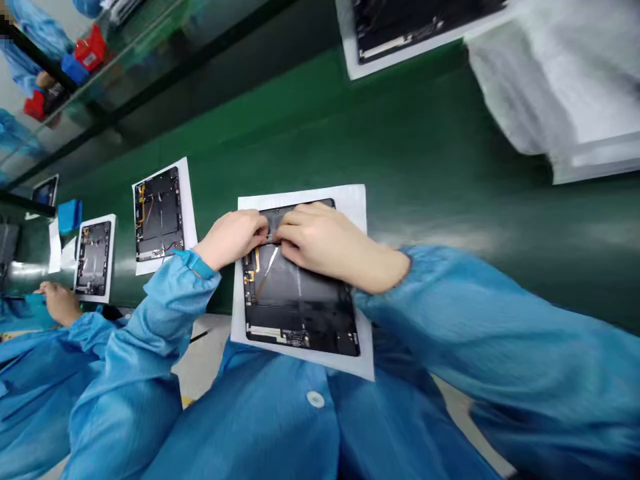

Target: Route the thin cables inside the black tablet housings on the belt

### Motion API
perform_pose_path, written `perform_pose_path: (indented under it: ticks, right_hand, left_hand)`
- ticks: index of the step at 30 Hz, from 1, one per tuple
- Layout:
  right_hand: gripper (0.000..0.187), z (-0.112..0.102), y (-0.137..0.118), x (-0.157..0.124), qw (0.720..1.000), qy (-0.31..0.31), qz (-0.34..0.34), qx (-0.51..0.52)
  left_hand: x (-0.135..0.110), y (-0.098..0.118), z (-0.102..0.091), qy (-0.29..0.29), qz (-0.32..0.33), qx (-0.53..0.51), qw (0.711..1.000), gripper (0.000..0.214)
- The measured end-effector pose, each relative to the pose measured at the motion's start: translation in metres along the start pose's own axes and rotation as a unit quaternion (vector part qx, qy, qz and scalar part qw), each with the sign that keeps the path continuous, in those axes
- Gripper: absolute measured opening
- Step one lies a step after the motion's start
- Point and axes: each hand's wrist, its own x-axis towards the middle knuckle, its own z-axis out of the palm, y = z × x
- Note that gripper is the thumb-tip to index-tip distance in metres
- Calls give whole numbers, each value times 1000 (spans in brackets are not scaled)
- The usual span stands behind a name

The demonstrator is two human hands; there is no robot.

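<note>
An opened black tablet body (300, 300) lies on a white sheet (350, 207) on the green conveyor belt right in front of me. Both of my hands rest on its upper part. My left hand (233, 237) has its fingers curled and pinched near the tablet's top left. My right hand (325, 243) is closed with fingertips pressed together against the left hand's, over a small pale strip that I cannot make out. A thin silvery strip and an orange flex cable show just below the fingers.
Two more opened tablets on white sheets (159, 215) (93, 257) lie further left on the belt (440, 147), another (400, 27) at the top. A stack of white sheets (565, 80) sits at the upper right. A co-worker's hand (60, 301) in a blue sleeve works at the left.
</note>
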Motion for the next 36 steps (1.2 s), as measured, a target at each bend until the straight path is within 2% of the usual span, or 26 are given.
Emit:
perform_pose_path:
  ticks: [2,5,8,10,15,19,24,28,33,36]
  right_hand:
    - [21,2,2,1,1000,12,16,7]
    - [23,4,4,1,999,28,28,23]
    - [25,6,5,0,998,39,30,39]
    - [25,8,7,-1,997,44,31,49]
    - [23,11,11,-3,997,45,36,60]
    - [25,6,3,3,995,29,39,92]
    - [13,4,-21,22,979,-97,-19,177]
    - [5,10,-29,31,956,-155,-31,246]
    - [6,12,-29,31,944,-160,-15,289]
    - [7,10,-30,29,947,-169,-4,273]
  left_hand:
    - [-12,-11,-7,62,-48,-37,996,2]
    - [-29,-21,-11,121,-148,-65,979,10]
    - [-40,-19,-7,113,-242,-78,960,33]
    - [-42,-13,-1,90,-266,-99,955,42]
    - [-39,-4,9,83,-266,-143,950,23]
    - [-45,-5,9,118,-240,-231,935,18]
    - [-65,4,4,150,-156,-338,916,26]
    - [-78,13,4,179,-137,-348,910,31]
    - [-85,16,9,220,-146,-338,903,32]
    - [-88,16,11,217,-168,-349,896,35]
